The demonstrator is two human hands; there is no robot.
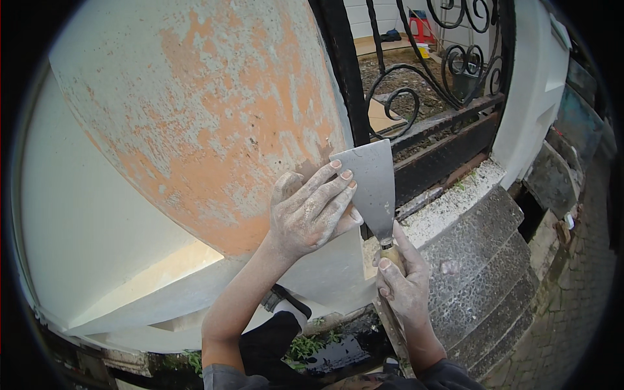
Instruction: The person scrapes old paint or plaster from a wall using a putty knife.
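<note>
A wide scraper (372, 185) with a flared grey metal blade and a wooden handle points upward beside the wall's right edge. My right hand (404, 286) is closed around its handle, with the index finger reaching up toward the base of the blade. My left hand (311, 213), coated in pale dust, has its fingers extended, their tips over the blade's left edge; I cannot tell how firmly they press. Behind it stands a curved wall panel (240, 123) with patchy orange and pale grey-green paint, framed by a light-coloured border.
A black wrought-iron gate (448, 123) borders the wall on the right. Below it are rough stone steps (474, 266) and a paved path (559, 318). My foot (292, 302) is near a wet, weedy channel (338, 354). Beyond the gate stands a red stool (421, 29).
</note>
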